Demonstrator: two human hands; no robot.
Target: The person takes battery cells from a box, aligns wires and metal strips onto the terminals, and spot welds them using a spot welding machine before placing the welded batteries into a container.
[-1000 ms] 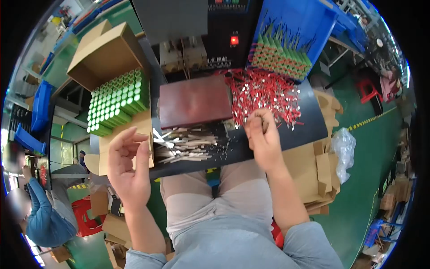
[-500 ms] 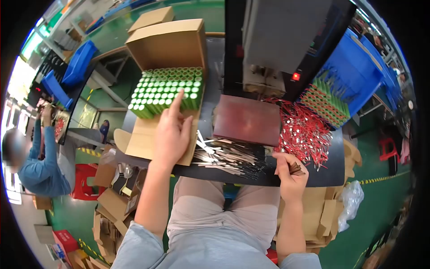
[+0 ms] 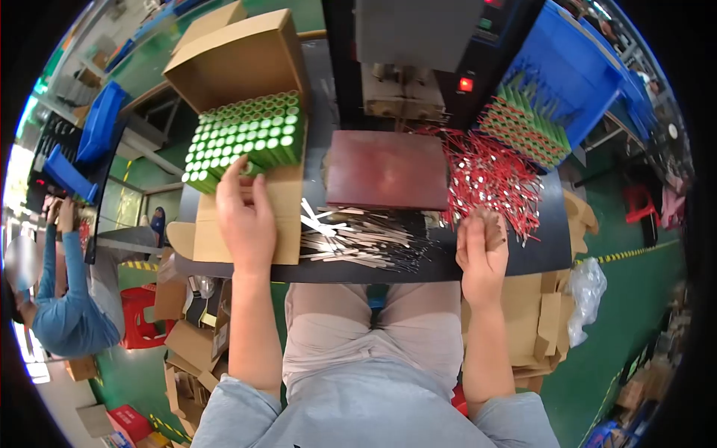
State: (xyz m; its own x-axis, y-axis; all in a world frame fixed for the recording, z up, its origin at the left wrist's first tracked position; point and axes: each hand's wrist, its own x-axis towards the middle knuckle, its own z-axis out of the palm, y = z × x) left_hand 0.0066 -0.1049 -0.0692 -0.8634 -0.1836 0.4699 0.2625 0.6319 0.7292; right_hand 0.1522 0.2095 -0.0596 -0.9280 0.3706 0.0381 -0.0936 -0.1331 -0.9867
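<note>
My left hand (image 3: pixel 246 224) is at the front edge of a block of green cylindrical battery cells (image 3: pixel 243 131) standing in an open cardboard box. Its thumb and forefinger close around one green battery cell (image 3: pixel 252 170) at the front. My right hand (image 3: pixel 482 257) is curled around a few thin brownish strips (image 3: pixel 493 233) at the table's front right, beside a heap of red wires with shiny ends (image 3: pixel 497 179). Between the hands lie white and black wire leads (image 3: pixel 362 239), in front of a dark red block (image 3: pixel 388 170).
A black machine (image 3: pixel 407 67) with a lit red switch (image 3: pixel 466 84) rises behind the block. At the back right stands a blue bin (image 3: pixel 579 67), with stacked green cells (image 3: pixel 523 127) by it. Another person (image 3: pixel 71 299) sits at the left.
My left hand has drawn back to the front of the cells and pinches one; before, its forefinger pointed over them. The view has shifted, and my right hand keeps the strips.
</note>
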